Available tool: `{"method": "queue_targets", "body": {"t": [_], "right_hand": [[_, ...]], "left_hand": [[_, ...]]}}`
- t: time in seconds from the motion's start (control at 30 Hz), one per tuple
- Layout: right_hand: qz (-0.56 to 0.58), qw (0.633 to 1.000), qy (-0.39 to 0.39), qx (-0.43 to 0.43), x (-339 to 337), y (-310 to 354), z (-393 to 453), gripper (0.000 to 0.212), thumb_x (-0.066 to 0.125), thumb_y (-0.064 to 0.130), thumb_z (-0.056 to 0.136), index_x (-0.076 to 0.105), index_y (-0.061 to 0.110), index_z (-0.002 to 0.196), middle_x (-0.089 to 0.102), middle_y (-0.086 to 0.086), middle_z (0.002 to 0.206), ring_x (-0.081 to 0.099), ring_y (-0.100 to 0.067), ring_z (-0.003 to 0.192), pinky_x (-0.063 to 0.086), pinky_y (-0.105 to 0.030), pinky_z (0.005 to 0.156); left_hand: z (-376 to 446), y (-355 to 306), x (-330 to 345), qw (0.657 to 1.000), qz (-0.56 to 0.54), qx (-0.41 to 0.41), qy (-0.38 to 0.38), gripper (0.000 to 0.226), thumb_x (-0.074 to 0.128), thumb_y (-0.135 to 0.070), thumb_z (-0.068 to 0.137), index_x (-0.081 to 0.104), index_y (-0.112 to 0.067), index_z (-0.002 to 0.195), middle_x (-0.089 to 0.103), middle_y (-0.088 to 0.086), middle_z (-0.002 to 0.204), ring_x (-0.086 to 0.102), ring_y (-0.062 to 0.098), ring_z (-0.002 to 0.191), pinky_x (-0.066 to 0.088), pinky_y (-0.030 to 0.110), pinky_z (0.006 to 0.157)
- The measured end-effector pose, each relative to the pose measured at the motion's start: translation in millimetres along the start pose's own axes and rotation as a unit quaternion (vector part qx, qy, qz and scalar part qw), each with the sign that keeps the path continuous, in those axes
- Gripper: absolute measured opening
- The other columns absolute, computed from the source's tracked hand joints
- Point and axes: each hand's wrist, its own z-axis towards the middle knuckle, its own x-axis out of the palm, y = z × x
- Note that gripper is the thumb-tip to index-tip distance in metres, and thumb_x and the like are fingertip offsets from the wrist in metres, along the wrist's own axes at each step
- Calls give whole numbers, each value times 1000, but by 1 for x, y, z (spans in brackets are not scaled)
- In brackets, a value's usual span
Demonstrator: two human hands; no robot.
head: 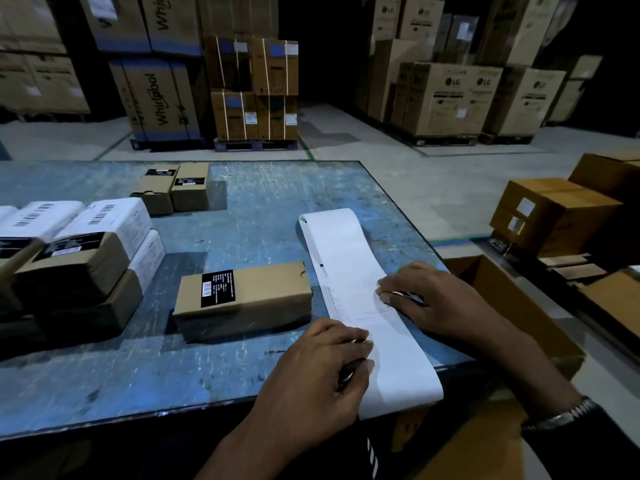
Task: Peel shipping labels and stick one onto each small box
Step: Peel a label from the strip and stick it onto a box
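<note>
A long white strip of shipping labels [349, 251] lies along the right side of the blue table [249, 216] and hangs over its front edge. My left hand [322, 368] rests on the strip's left edge near the front, fingers curled with their tips on the paper. My right hand [433, 303] lies on the strip's right edge, fingertips pressed to a label. Just left of the strip sits a small brown box [249, 299] with a black sticker on top. Whether a label corner is lifted I cannot tell.
A stack of small boxes [76, 258], some with white labels, stands at the left. Two more brown boxes [176, 192] sit at the table's back. An open carton [512, 306] stands right of the table, with other cartons [554, 216] beyond. Palletised cartons fill the background.
</note>
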Motion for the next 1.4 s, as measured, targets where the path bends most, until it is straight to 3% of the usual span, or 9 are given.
{"method": "queue_targets", "body": {"t": [0.13, 0.33, 0.53, 0.67, 0.77, 0.9, 1.07, 1.23, 1.4], "right_hand": [[46, 997, 54, 5, -6, -5, 8, 49, 69, 74, 86, 73, 45, 125, 64, 31, 124, 56, 6, 121, 51, -24, 96], [50, 997, 51, -5, 1, -8, 32, 36, 75, 56, 91, 78, 40, 123, 61, 20, 98, 57, 1, 98, 41, -15, 73], [3, 999, 1, -49, 11, -9, 31, 28, 70, 51, 97, 82, 34, 115, 64, 19, 95, 58, -2, 92, 37, -12, 67], [-35, 994, -52, -90, 15, -11, 32, 18, 70, 32, 101, 81, 20, 109, 72, 4, 103, 65, -16, 95, 50, -28, 71], [-51, 989, -99, -95, 4, -9, 43, 30, 58, 35, 103, 78, 15, 114, 68, -2, 115, 62, -18, 103, 50, -29, 79], [-79, 973, -195, -95, -16, -10, 81, 43, 54, 47, 102, 79, 13, 113, 60, -10, 114, 58, -23, 100, 51, -36, 71], [-87, 957, -267, -79, -26, -19, 161, 31, 65, 43, 104, 81, 18, 110, 53, -8, 98, 57, -28, 92, 44, -35, 65], [-114, 969, -214, -42, -8, -22, 241, 31, 65, 42, 103, 81, 17, 112, 56, -12, 99, 59, -34, 97, 42, -36, 67], [-62, 988, -140, -18, 22, -26, 287, 38, 53, 33, 111, 65, 15, 143, 61, -18, 123, 61, -34, 115, 43, -34, 81]], "left_hand": [[4, -3, 0, 1000, -17, -7, -25, 30, 59, -44, 100, 80, -28, 116, 71, -22, 121, 49, -6, 122, 44, 17, 101], [23, -6, -3, 999, 35, -25, -3, 26, 56, -45, 103, 75, -33, 115, 67, -17, 104, 55, 3, 102, 51, 34, 87], [42, -10, 3, 995, 96, -19, -8, 37, 52, -46, 105, 67, -29, 135, 62, -12, 132, 50, 11, 124, 52, 34, 96], [40, -6, 5, 996, 84, -31, 18, 47, 51, -48, 105, 63, -21, 141, 55, -8, 146, 41, 11, 139, 42, 31, 111], [41, -3, 6, 997, 71, -25, 19, 50, 54, -50, 102, 61, -23, 143, 51, -9, 151, 34, 8, 144, 38, 28, 114], [40, -2, 7, 998, 49, -28, 24, 52, 56, -50, 98, 62, -25, 143, 52, -10, 153, 37, 7, 144, 36, 27, 116], [54, 3, 9, 998, 43, -43, 2, 33, 51, -44, 104, 74, -21, 101, 66, -8, 103, 48, 9, 104, 46, 32, 89], [82, 5, 18, 996, 86, -32, 5, 22, 53, -29, 106, 73, -21, 107, 60, -2, 105, 49, 22, 106, 48, 41, 84], [81, 13, 32, 994, 111, 10, 16, 33, 42, -17, 91, 64, -15, 114, 53, 3, 133, 43, 25, 129, 44, 37, 108]]}}
